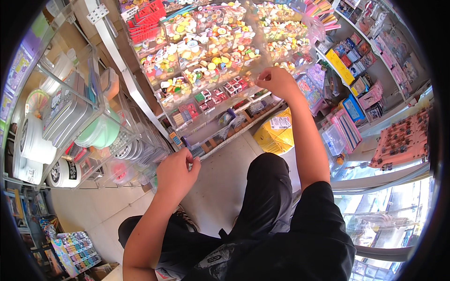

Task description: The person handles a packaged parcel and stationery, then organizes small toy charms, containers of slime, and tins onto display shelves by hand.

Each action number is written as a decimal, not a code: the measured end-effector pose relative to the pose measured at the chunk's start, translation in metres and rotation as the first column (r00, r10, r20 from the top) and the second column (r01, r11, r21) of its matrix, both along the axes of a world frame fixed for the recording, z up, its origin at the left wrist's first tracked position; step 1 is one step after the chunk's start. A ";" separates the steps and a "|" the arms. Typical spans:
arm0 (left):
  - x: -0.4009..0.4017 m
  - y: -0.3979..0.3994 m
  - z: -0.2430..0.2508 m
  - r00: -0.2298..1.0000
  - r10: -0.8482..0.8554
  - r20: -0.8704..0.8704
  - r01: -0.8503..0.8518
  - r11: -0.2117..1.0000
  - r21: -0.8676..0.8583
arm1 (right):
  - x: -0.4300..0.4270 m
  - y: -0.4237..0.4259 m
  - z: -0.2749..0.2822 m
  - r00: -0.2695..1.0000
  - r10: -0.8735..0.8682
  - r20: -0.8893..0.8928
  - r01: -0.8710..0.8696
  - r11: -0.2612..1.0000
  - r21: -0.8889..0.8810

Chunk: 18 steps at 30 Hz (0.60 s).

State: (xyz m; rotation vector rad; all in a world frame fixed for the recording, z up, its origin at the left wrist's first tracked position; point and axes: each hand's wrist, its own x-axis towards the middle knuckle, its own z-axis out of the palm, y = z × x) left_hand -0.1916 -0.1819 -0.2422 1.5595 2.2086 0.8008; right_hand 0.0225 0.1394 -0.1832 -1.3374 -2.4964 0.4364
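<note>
My right hand point(277, 82) reaches over the front edge of a tiered clear plastic display rack point(221, 105). Its fingers are bent near the lowest bins, and whether a small piece sits between the fingertips is hidden. Close to those fingers lie red and black patterned pieces point(235, 85) in a bin. Higher tiers hold many small colourful charms point(211, 66). My left hand point(177, 172) hangs lower, loosely curled, with a gap between thumb and forefinger and nothing visible in it. It is nearest the corner of the clear shelf unit point(105, 123) on the left.
Red plastic baskets point(146, 21) stand at the rack's upper left. White tubs point(65, 172) and metal tins point(66, 109) fill the left shelves. A yellow wrapped parcel point(274, 131) lies on the floor point(221, 175) below my right forearm. Stationery shelves point(379, 52) line the right side.
</note>
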 end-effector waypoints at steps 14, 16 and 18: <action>0.002 0.003 -0.002 1.000 -0.006 -0.008 0.006 0.999 -0.039 | 0.004 0.030 -0.013 0.974 -0.045 -0.223 0.042 0.999 -0.019; 0.001 0.003 -0.004 1.000 -0.009 -0.009 0.009 0.999 -0.041 | 0.006 0.031 -0.011 0.973 -0.076 -0.219 0.077 0.997 -0.006; 0.001 0.004 -0.004 1.000 -0.012 -0.009 0.011 0.999 -0.045 | 0.009 0.033 -0.011 0.983 -0.045 -0.180 0.049 0.999 0.021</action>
